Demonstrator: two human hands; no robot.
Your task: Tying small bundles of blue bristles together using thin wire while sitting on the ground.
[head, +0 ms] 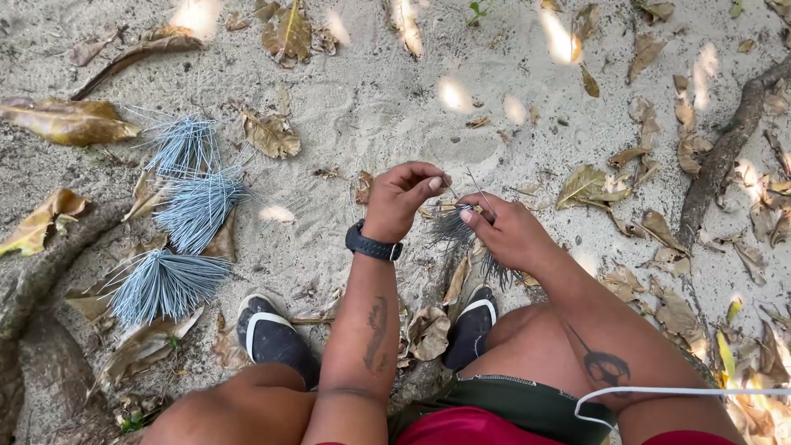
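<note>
My left hand (401,198), with a black watch on its wrist, pinches a thin grey wire between thumb and fingers. My right hand (504,231) grips a small bundle of thin grey wires (456,227) that fans out below the fingers. The two hands meet above sandy ground, just ahead of my knees. Three finished bundles of grey wires lie on the sand at the left: one far (185,142), one in the middle (198,208), one near (165,284).
Dry brown leaves (284,33) lie scattered over the sand. A tree root (725,152) runs along the right, another root (33,280) along the left. My feet in black shoes (268,334) rest on the ground. A white cord (659,392) crosses my right thigh.
</note>
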